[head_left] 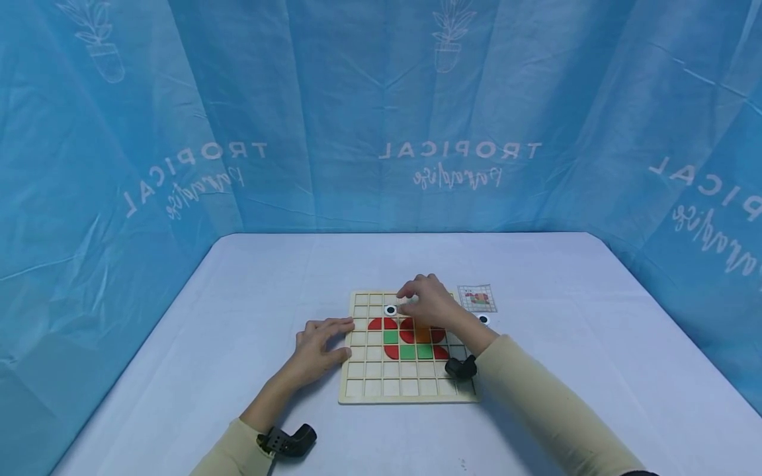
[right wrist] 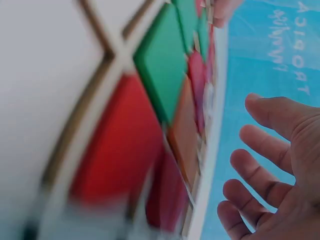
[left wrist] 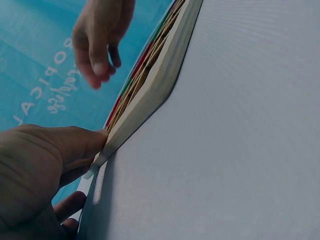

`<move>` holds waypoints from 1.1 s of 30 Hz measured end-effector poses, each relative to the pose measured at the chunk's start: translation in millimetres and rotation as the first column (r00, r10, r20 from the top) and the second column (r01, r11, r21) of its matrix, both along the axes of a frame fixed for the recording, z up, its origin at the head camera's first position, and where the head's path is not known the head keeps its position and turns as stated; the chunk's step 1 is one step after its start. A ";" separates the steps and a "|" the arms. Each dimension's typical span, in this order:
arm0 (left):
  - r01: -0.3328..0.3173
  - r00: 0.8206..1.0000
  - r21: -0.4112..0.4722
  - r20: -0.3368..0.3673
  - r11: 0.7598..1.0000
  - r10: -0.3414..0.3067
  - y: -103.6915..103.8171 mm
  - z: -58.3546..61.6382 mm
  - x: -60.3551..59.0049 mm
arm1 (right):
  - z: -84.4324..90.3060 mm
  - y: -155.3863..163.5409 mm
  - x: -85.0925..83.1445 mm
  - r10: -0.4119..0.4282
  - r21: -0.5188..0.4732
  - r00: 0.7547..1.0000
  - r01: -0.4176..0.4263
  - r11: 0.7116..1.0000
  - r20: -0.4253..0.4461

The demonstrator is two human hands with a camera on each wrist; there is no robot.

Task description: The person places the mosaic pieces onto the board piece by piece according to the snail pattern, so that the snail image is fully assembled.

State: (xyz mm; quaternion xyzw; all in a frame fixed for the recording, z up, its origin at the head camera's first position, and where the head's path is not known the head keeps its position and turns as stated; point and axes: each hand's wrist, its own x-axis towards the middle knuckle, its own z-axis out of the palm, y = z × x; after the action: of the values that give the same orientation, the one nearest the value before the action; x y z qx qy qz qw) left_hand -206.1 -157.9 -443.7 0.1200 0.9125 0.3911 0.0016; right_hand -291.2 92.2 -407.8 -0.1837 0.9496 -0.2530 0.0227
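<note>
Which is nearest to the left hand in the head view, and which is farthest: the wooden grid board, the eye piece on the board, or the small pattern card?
From the left hand:
1. Wooden grid board: touching, its left edge at the fingertips.
2. Eye piece: upper board, to the right.
3. Pattern card: off the board, beyond its far right corner.

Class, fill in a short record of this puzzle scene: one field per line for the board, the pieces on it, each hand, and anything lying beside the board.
Board: wooden grid board on a pale table
Pieces: red, green and orange tiles, plus a black-and-white eye disc
Left hand: fingers straight, touching the board's left edge
Right hand: over the board's upper rows, fingers relaxed, nothing seen held
Beside board: pattern card and a second eye disc, on the right
</note>
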 end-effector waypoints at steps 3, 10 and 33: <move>-0.003 1.000 -0.006 -0.006 1.000 0.003 -0.1 -1.0 -0.1 | 4.8 20.7 6.0 -0.023 -0.015 0.999 0.023 1.000 -0.024; -0.005 1.000 -0.011 -0.013 1.000 0.004 -1.5 -0.4 0.0 | 3.7 79.8 20.3 -0.108 -0.030 0.994 0.107 0.994 -0.035; -0.007 1.000 -0.003 -0.010 1.000 0.007 -0.2 -1.2 -0.1 | -21.7 144.1 29.9 -0.211 0.006 0.977 0.211 0.977 0.014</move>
State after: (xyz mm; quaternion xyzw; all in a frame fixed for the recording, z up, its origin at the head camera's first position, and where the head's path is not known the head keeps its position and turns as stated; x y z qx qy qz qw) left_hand -206.2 -158.2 -444.9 0.1190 0.9134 0.3893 -0.0043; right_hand -261.3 236.3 -429.6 -0.0798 0.9641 -0.2532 0.0032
